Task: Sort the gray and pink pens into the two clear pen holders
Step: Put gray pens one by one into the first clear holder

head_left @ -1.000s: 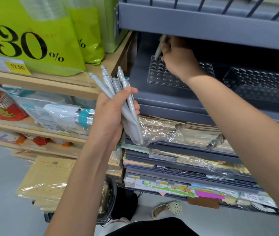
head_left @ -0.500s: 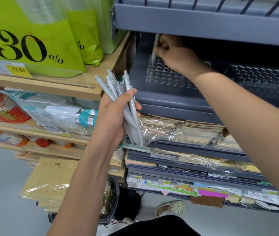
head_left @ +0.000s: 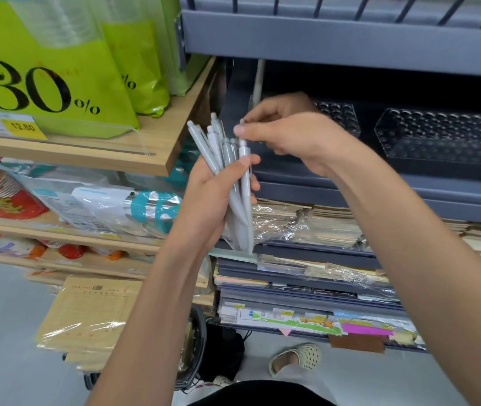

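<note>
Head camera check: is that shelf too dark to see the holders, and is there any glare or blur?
Head view: inside the gray shelf it is shadowed, yet the clear holders are readable; glare streaks the plastic wrap below; the pens look sharp; the wide angle bends the shelf edges.

Left hand (head_left: 214, 200) grips gray pens (head_left: 203, 145), right hand (head_left: 297, 136) pinches the top of one

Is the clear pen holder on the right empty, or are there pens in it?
Empty, as far as it shows: the right pen holder has only bare holes, and no pen stands in it.
</note>
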`<state>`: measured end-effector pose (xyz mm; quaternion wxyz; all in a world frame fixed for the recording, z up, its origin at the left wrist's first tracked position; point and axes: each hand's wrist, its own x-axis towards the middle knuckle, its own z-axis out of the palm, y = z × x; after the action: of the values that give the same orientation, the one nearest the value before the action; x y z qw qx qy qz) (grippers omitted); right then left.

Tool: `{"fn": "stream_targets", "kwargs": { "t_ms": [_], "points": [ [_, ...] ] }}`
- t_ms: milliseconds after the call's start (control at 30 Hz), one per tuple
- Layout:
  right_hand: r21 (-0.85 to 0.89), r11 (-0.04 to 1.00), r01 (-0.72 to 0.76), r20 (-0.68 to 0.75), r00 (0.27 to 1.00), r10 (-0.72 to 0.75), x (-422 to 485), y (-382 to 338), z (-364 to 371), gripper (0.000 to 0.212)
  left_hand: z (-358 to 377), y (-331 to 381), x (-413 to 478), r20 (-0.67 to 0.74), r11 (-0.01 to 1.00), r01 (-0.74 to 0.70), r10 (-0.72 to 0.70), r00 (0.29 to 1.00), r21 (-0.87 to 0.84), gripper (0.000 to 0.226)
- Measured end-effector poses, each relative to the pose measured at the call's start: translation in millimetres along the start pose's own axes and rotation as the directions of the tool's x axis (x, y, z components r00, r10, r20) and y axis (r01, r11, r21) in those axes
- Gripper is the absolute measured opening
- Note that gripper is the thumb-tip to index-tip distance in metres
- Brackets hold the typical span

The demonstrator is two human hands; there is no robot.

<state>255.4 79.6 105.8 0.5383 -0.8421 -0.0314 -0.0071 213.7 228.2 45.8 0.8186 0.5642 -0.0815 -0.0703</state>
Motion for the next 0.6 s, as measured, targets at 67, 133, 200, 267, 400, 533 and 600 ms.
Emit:
{"fn": "stream_targets", "kwargs": {
  "t_ms": [67, 133, 200, 267, 400, 533, 600],
  "points": [
    [0.048, 0.999, -0.017, -0.024, 1.0, 0.018, -1, 2, -2, 0.015, 5, 0, 1, -0.021, 1.0, 0.006, -0.007, 1.0, -0.011, 0.021],
    [0.045, 0.999, -0.029, -0.068, 0.997, 0.032, -1, 5, -2, 0.015, 9, 2, 3, -0.061, 1.0, 0.024, -0.024, 0.998, -0.012, 0.017],
    [0.009, 0.999, -0.051, -0.124, 0.991, 0.052, -1, 7, 1, 0.016, 13, 3, 6, -0.104, 0.999, 0.04, -0.039, 0.994, 0.004, 0.015],
    [-0.005, 0.997, -0.082, -0.177, 0.981, 0.08, 0, 8, 5, 0.017, 18, 3, 8, -0.135, 0.999, 0.031, -0.026, 0.991, 0.03, 0.017],
    [0.009, 0.994, -0.108, -0.238, 0.965, 0.107, 0, 6, 9, 0.018, 25, 1, 9, -0.199, 0.999, 0.009, 0.0, 0.98, 0.045, 0.022],
    [0.022, 0.996, -0.085, -0.264, 0.961, 0.088, -2, 5, 12, 0.018, 33, -1, 10, -0.274, 1.0, -0.003, 0.0, 0.962, -0.012, 0.016],
    [0.087, 0.994, -0.071, -0.259, 0.962, 0.091, -5, 5, 13, 0.015, 36, -3, 9, -0.316, 0.999, -0.016, 0.004, 0.949, -0.035, 0.017]
  ]
}}
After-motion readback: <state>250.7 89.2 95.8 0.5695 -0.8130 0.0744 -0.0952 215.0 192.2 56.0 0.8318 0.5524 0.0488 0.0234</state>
